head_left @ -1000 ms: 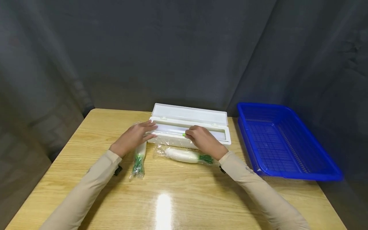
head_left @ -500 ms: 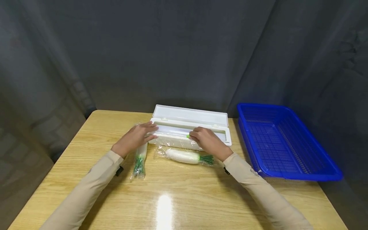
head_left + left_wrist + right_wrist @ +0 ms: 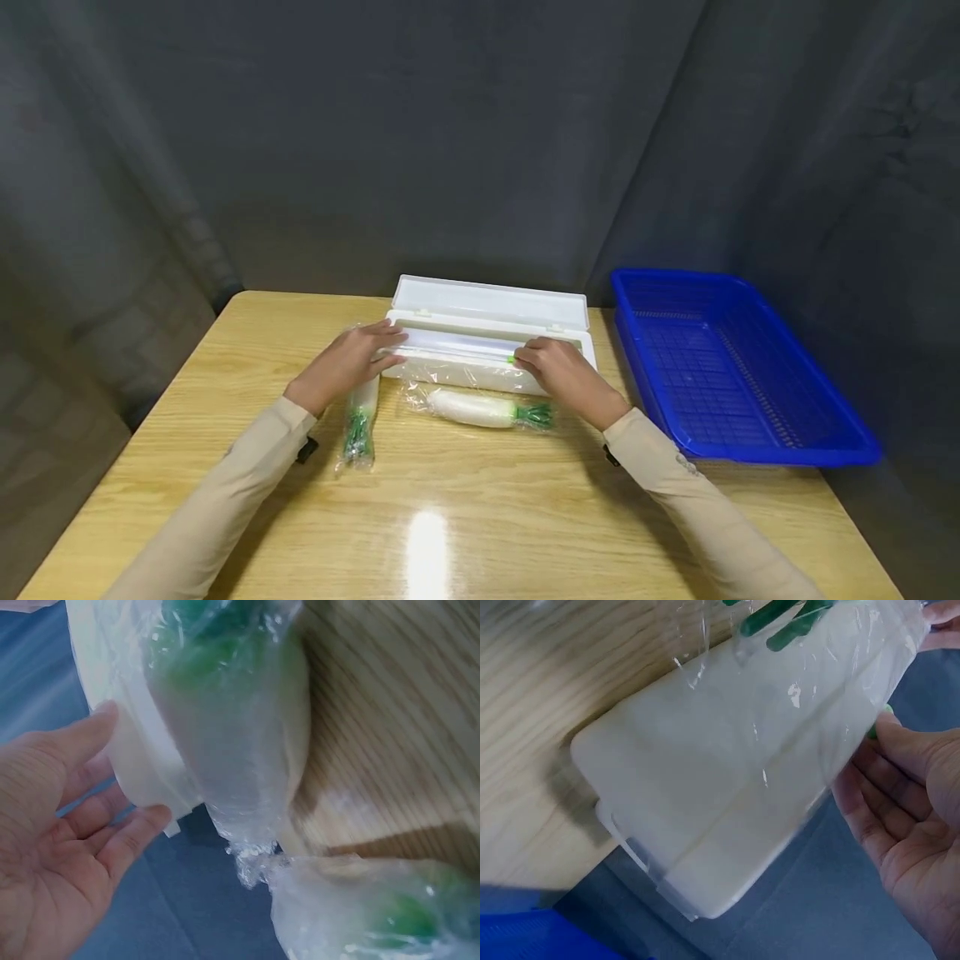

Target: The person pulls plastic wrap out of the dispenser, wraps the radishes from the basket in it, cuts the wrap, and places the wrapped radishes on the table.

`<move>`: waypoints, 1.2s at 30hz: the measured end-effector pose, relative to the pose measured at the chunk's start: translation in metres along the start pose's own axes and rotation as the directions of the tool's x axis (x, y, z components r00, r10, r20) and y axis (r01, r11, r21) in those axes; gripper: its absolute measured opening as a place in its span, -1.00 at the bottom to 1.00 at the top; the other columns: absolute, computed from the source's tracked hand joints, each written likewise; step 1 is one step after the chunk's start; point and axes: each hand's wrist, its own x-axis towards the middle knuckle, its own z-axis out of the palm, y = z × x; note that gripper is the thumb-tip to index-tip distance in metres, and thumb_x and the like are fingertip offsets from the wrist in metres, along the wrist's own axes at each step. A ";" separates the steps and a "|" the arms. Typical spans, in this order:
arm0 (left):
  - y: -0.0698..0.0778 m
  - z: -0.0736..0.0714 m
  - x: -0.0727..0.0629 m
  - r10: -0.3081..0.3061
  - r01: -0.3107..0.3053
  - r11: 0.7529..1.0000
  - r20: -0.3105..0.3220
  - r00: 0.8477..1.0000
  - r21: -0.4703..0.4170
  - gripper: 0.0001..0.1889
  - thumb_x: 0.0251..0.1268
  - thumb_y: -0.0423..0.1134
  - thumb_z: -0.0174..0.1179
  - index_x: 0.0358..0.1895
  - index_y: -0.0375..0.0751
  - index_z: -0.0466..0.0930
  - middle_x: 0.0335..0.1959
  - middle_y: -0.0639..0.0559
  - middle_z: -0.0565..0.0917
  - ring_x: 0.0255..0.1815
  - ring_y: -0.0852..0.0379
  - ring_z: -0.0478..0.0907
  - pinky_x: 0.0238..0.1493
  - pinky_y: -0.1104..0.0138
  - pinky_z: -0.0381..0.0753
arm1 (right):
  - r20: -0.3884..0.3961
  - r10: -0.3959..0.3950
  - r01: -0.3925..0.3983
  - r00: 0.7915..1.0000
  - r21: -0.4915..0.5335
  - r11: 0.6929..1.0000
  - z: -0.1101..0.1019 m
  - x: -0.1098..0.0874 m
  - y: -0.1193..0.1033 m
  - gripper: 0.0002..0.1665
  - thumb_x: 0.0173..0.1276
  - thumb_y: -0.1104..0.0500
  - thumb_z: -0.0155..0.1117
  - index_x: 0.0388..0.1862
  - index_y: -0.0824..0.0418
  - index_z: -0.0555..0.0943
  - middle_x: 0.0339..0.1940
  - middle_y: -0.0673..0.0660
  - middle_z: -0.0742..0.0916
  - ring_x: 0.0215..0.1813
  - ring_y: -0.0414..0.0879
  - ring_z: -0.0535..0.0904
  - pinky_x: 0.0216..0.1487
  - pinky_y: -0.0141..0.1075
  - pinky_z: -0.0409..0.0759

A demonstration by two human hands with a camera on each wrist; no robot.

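A white plastic wrap dispenser (image 3: pixel 465 372) lies across the table, its lid (image 3: pixel 487 302) raised. Clear film hangs over its front edge. My right hand (image 3: pixel 573 375) pinches a small green slide cutter (image 3: pixel 512 359) on the dispenser's front rail, towards the right end. My left hand (image 3: pixel 348 365) rests on the left end, fingers on top and thumb at the front edge, lightly bent in the left wrist view. In front lies a white radish (image 3: pixel 472 408) with green stalks, film over it. A second wrapped radish (image 3: pixel 362 417) lies below my left hand, partly hidden by it.
A large blue plastic basket (image 3: pixel 757 454) stands to the right, reaching over the table's right edge. The wooden table (image 3: pixel 315 533) runs towards me. Dark grey curtains (image 3: pixel 420 150) hang behind and at both sides.
My right hand has slid to the right along the dispenser's front rail with the green slide cutter. My left hand stays at the left end. The camera view has shifted slightly.
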 end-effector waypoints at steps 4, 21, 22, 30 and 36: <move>0.004 0.000 0.001 -0.026 0.026 0.999 0.001 1.000 0.028 -0.57 0.44 -0.27 0.36 0.25 -0.44 0.65 0.27 -0.38 0.64 0.41 -0.35 0.50 0.34 -0.27 0.48 | 0.025 0.003 -0.002 1.000 -0.015 1.000 -0.003 -0.001 0.001 -0.84 0.46 0.32 0.38 -0.37 0.22 0.67 -0.44 0.07 0.74 -0.39 -0.08 0.68 -0.33 -0.18 0.68; 0.019 -0.001 0.013 -0.061 0.059 0.997 0.045 0.997 0.043 -0.58 0.47 -0.25 0.34 0.28 -0.39 0.65 0.28 -0.34 0.64 0.41 -0.31 0.51 0.32 -0.29 0.49 | 0.087 -0.063 0.083 0.994 -0.254 0.964 -0.028 -0.023 0.020 -0.74 0.35 0.26 0.43 -0.52 0.16 0.58 -0.53 0.05 0.69 -0.36 -0.02 0.53 -0.37 -0.17 0.49; 0.019 -0.002 0.014 -0.066 0.064 0.997 0.047 0.997 0.040 -0.58 0.47 -0.25 0.34 0.28 -0.39 0.65 0.28 -0.33 0.64 0.41 -0.30 0.51 0.32 -0.29 0.49 | 0.094 -0.067 0.090 0.993 -0.272 0.958 -0.030 -0.024 0.021 -0.74 0.34 0.25 0.44 -0.53 0.16 0.58 -0.53 0.04 0.70 -0.36 -0.02 0.53 -0.37 -0.18 0.50; 0.018 -0.002 0.019 -0.080 0.079 0.997 0.057 0.995 0.018 -0.60 0.44 -0.27 0.36 0.25 -0.40 0.67 0.25 -0.34 0.66 0.39 -0.31 0.53 0.30 -0.23 0.54 | 0.157 -0.079 0.128 0.984 -0.333 0.934 -0.042 -0.029 0.028 -0.75 0.26 0.32 0.49 -0.54 0.16 0.62 -0.52 0.06 0.71 -0.35 -0.02 0.49 -0.32 -0.19 0.56; 0.016 0.001 0.021 -0.061 0.060 0.998 0.054 0.997 0.026 -0.60 0.42 -0.28 0.38 0.23 -0.41 0.67 0.22 -0.34 0.68 0.35 -0.32 0.56 0.20 -0.12 0.65 | 0.172 -0.027 0.092 0.985 -0.381 0.920 -0.052 -0.041 0.032 -0.78 0.17 0.30 0.52 -0.57 0.14 0.65 -0.52 0.05 0.74 -0.32 -0.02 0.55 -0.31 -0.16 0.52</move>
